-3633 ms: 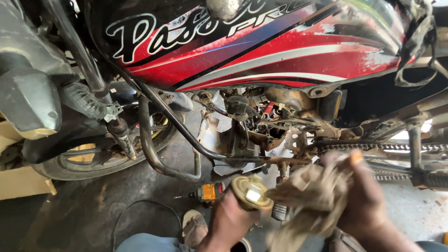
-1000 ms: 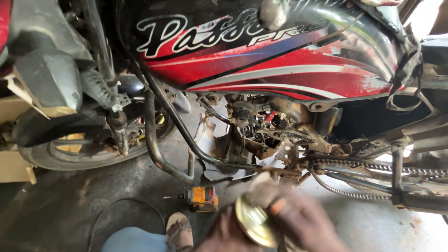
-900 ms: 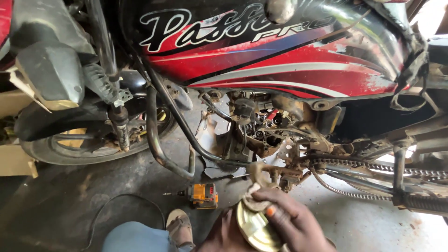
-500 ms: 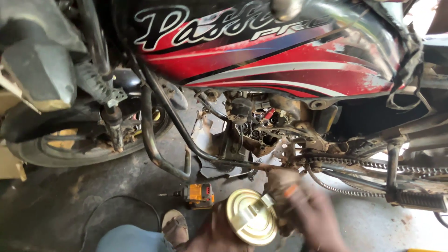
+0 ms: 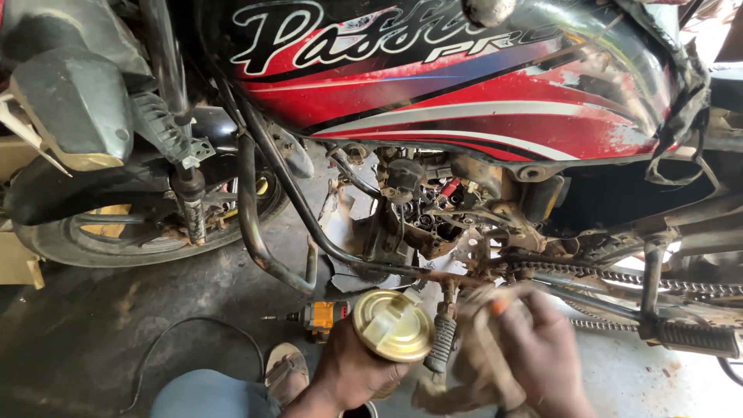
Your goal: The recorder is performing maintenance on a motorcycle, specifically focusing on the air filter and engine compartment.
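bare forearms, blue trouser knee (image 5: 197,393), sandal (image 5: 285,370)

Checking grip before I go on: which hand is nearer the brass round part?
Left. The left hand grips the brass round part from below; the right hand holds a dirty rag beside it.

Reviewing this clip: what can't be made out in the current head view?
- Right hand: motion-blurred; its grip on the dirty rag is unclear.
- Rag: its lower end is cut off by the bottom edge.
- Brass-coloured round part: the left hand hides its underside.
- Orange power tool: partly behind the left hand.
- Engine area: small parts too cluttered and grimy to tell apart.
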